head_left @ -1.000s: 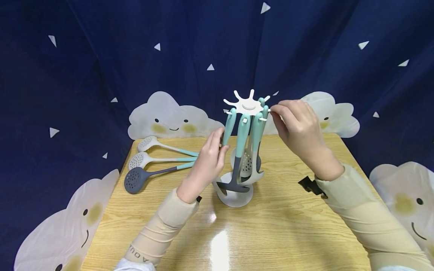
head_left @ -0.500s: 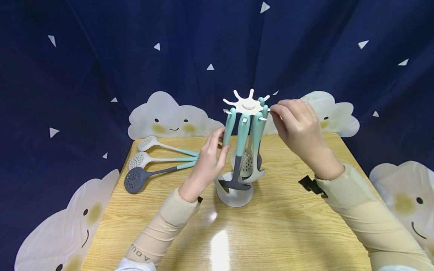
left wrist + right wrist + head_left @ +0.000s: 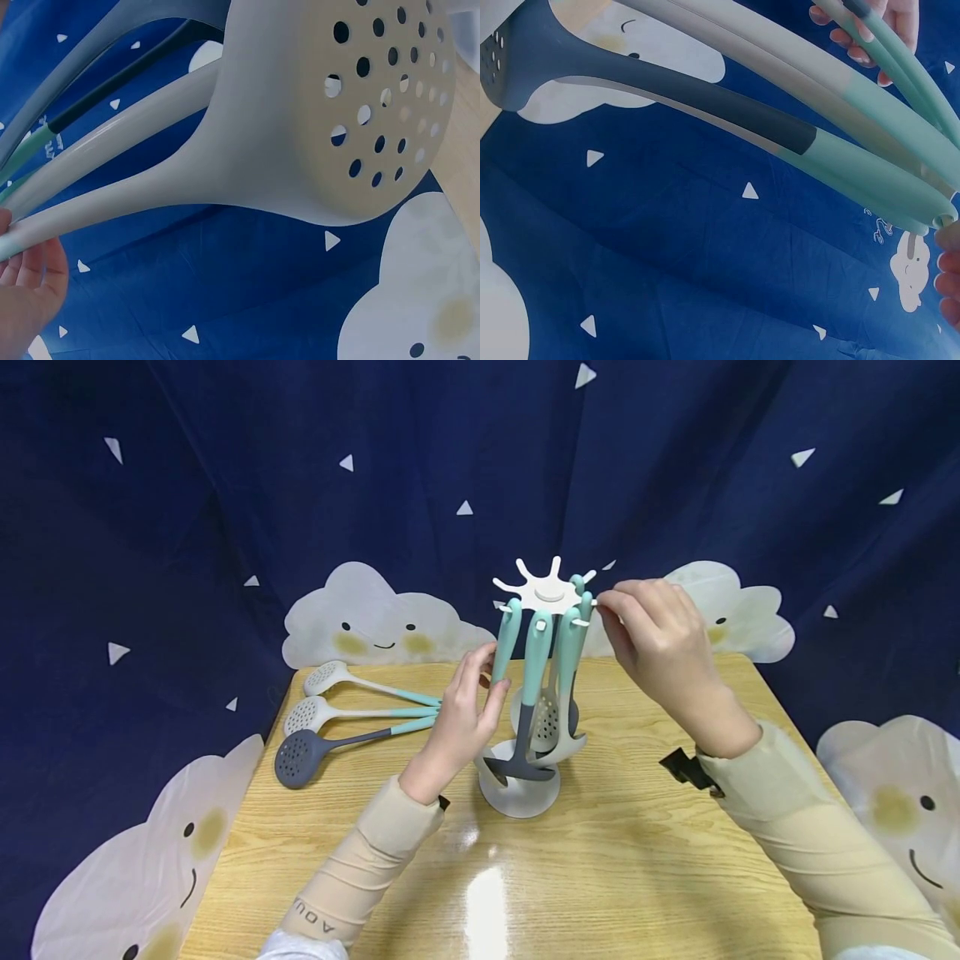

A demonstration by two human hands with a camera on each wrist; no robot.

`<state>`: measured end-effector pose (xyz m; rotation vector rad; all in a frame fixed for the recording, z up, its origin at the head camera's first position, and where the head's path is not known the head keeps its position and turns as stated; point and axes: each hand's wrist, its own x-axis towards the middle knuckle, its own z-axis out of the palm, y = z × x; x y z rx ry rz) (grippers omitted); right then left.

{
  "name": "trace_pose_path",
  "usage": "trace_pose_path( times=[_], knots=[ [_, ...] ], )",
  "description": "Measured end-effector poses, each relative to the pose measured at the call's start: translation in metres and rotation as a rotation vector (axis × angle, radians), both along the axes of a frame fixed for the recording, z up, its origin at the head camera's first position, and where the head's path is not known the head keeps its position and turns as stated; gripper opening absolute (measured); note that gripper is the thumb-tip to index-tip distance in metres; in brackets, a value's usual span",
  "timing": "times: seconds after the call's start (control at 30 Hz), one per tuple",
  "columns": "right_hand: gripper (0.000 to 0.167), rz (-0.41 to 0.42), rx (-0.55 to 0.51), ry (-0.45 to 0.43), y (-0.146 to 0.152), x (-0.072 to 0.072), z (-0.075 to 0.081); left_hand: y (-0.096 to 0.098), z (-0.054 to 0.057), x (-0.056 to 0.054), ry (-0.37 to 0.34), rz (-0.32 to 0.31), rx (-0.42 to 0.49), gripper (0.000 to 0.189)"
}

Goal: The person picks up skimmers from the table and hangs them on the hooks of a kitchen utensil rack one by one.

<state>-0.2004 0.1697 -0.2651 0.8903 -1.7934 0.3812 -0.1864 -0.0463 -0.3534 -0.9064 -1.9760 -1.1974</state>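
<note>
A white rotating utensil stand (image 3: 550,594) with radiating hooks carries several hanging utensils with mint-green handles. My left hand (image 3: 465,710) holds the handle of the leftmost one, a white skimmer (image 3: 262,127) with a round perforated head that fills much of the left wrist view. On the right side, my right hand (image 3: 660,631) pinches the tip of one of the stand's hooks, right at a hung handle's end. In the right wrist view, a dark grey skimmer (image 3: 697,94) hangs by its handle there. A dark utensil (image 3: 519,768) hangs at the front, above the stand's round base (image 3: 521,802).
Three perforated skimmers lie on the left of the wooden table (image 3: 637,860): an upper white one (image 3: 326,677), a second white one (image 3: 303,717) and a dark grey one (image 3: 300,760). Behind the table hangs a dark blue curtain (image 3: 420,460) with cloud shapes.
The lower ends of the hanging utensils have shifted slightly, and my left hand has moved a little to the right. My right hand keeps its place at the hook.
</note>
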Motion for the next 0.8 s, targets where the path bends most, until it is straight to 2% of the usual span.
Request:
trace_pose_path(
  times=[0.23, 0.33, 0.43, 0.6, 0.8],
  knots=[
    [0.006, 0.002, 0.003, -0.003, 0.000, 0.000, 0.000, -0.011, 0.002, -0.008, 0.031, -0.046, 0.006, 0.048],
    [0.009, -0.001, 0.009, -0.006, 0.000, 0.000, 0.000, -0.022, 0.000, -0.016, 0.055, -0.032, -0.009, 0.045],
    [0.009, 0.002, 0.008, -0.009, 0.000, 0.000, 0.000, -0.032, -0.005, -0.024, 0.092, -0.005, -0.055, 0.047],
    [0.007, 0.008, 0.007, -0.012, 0.000, 0.001, 0.000, -0.046, -0.019, -0.034, 0.129, 0.049, -0.148, 0.048],
    [0.008, 0.012, 0.004, -0.014, 0.000, 0.001, 0.000, -0.063, -0.045, -0.049, 0.159, 0.192, -0.267, 0.038]
  ],
)
